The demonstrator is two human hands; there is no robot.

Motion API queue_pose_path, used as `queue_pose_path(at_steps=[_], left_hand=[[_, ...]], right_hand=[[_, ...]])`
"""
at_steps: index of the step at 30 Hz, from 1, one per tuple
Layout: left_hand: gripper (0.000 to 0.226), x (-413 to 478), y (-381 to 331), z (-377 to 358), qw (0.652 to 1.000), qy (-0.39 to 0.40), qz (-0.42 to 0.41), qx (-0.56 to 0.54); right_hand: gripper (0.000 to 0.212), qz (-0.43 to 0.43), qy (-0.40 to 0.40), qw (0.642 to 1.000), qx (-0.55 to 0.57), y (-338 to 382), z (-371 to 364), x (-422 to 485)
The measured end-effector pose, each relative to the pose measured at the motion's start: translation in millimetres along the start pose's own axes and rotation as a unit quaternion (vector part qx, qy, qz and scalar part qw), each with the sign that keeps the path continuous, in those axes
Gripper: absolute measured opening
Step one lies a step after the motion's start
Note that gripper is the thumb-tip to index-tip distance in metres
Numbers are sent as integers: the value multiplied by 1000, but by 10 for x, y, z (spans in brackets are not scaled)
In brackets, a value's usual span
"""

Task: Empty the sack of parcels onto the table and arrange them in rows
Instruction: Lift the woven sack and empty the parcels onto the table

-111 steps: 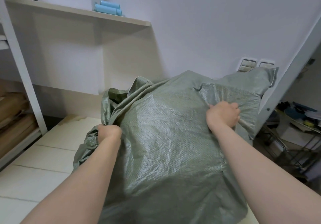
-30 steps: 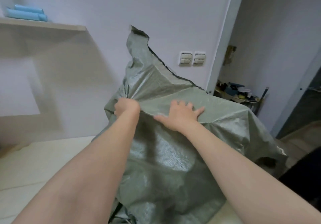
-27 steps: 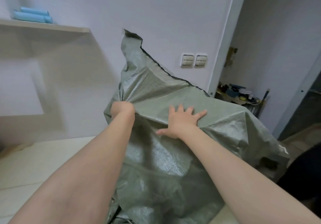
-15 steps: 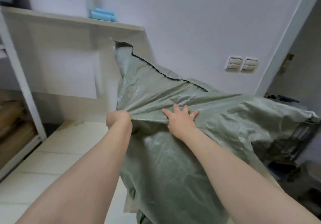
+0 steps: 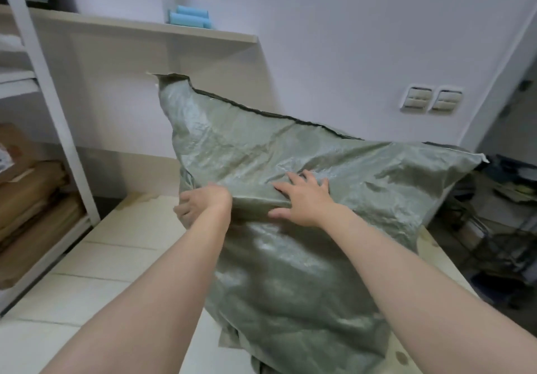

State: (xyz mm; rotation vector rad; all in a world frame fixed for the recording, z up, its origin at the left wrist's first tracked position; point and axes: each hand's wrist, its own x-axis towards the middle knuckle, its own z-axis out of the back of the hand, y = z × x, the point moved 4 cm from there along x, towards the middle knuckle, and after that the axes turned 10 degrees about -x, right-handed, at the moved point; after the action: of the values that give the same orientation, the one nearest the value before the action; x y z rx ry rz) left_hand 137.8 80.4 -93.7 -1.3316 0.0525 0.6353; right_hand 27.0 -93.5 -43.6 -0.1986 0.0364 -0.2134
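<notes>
1. Grey-green woven plastic, crinkled and glossy: in the head view the sack stood on the pale worktop. Its dark-stitched edge was uppermost at the far side.
2. The left hand gripped a fold with its fingers curled. The right hand lay on the sack, fingers spread straight.
3. Emptying looked in hand and no parcels showed. The next move likely called for lifting and shaking the raised end.

place: storeroom | shows: metal racking, stacked cardboard, wall shelf with blue rolls
</notes>
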Motion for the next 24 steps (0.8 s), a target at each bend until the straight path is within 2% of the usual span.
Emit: queue_pose_path(at_steps=[1,3,6,8,10,13,16,18,20,24], left_hand=[[67,-155,-64,-42,1000,-11,-13,15],[75,-522,-214,-156,995,-10,-91,50],[81,-847,-390,-447,974,25,-206,91],[82,-1029,-489,-625,960,65,-251,109],[81,-1196,-572,-754,940,101,-299,132],[79,-1316,-642,-905,906,153,-358,165],[83,-1362,-667,-1035,870,212,-387,218],[89,-1365,-647,-1115,843,245,-399,265],[93,-1360,-591,-1172,823,263,-397,309],[90,-1354,-548,-1218,810,226,-412,352]], right_hand=[[74,-1,-9,1000,27,-66,43,-46],[75,-31,-53,996,56,-229,141,-120],[72,-138,-119,982,42,-554,229,-221],[75,-230,-125,964,39,-786,227,-311],[82,-329,-100,935,84,-1015,183,-415],[100,-430,-77,869,232,-1304,75,-520],[108,-435,-95,799,405,-1421,-15,-470],[106,-454,-125,762,445,-1456,-31,-408],[106,-467,-133,747,454,-1462,-56,-330],[94,-475,-142,760,420,-1511,-63,-215]])
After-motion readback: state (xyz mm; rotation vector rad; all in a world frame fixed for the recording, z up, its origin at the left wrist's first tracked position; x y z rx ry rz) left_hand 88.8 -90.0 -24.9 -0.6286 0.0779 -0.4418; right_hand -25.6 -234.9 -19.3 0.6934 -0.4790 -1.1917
